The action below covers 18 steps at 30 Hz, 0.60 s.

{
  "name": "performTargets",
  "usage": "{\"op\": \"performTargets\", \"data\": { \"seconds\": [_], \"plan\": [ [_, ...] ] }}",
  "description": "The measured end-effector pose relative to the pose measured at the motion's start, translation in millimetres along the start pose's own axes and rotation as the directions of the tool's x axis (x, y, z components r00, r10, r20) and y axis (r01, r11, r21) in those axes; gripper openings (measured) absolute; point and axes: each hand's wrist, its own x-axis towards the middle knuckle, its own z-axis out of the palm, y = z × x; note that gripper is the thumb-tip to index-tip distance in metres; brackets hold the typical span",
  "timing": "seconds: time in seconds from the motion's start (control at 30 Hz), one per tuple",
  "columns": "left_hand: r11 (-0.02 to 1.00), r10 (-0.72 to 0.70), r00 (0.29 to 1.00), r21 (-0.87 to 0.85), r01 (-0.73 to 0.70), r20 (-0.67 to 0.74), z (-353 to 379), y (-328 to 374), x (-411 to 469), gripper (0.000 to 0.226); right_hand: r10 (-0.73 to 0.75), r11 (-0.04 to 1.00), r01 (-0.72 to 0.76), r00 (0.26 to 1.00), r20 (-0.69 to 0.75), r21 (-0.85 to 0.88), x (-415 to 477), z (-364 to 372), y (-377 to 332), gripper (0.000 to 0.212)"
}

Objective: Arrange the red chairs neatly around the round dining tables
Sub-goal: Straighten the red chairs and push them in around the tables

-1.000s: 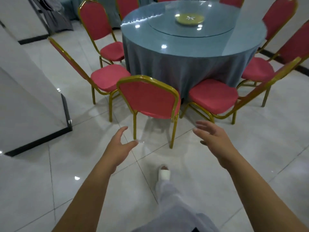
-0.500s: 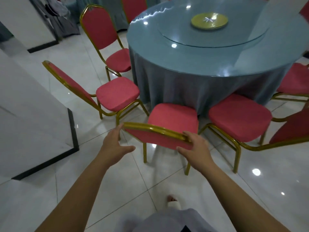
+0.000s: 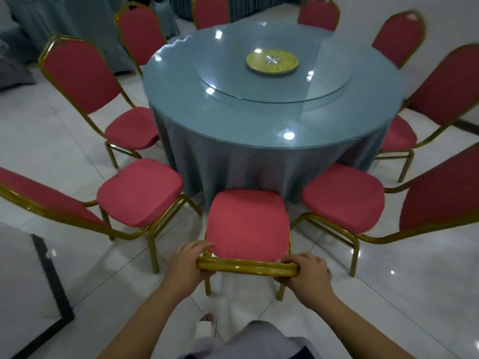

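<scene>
A slipper (image 3: 206,326) stands on pale floor tiles (image 3: 103,286). Just ahead, left grip (image 3: 188,263) and right grip (image 3: 307,274) each clamp the gold back rail (image 3: 246,266) of the nearest red chair (image 3: 248,224) — its seat reaches the skirted round desk (image 3: 259,120) (between two neighbouring chairs (image 3: 140,190)). Farther chairs (image 3: 318,14) ring the far side.

Left hand (image 3: 189,265) and right hand (image 3: 308,275) bare, as are both forearms; pale grey trousers (image 3: 259,340); one white open-toe slipper (image 3: 206,330), toes showing in front.
</scene>
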Motion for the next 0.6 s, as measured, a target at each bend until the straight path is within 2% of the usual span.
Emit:
{"op": "performTargets", "data": {
  "seconds": [0.23,0.43,0.53,0.6],
  "plan": [
    [0.997,0.059,0.993,0.039,-0.063,0.100,-56,-43,67,0.052,0.065,0.998,-0.063,0.996,-0.063,0.026,35,18,-70,0.026],
    [0.993,0.083,0.988,0.069,-0.092,0.127,-65,-54,82,0.053,0.091,0.993,-0.087,0.995,-0.051,0.082,46,26,-79,0.028],
    [0.999,0.051,0.967,0.002,-0.053,0.250,-71,-51,85,0.058,0.080,0.993,-0.078,0.996,-0.028,0.088,47,24,-77,0.032],
    [1.000,-0.013,0.925,-0.004,0.016,0.379,-80,-45,88,0.079,0.050,0.993,-0.054,0.998,0.034,0.104,46,18,-73,0.044]
  ]
}}
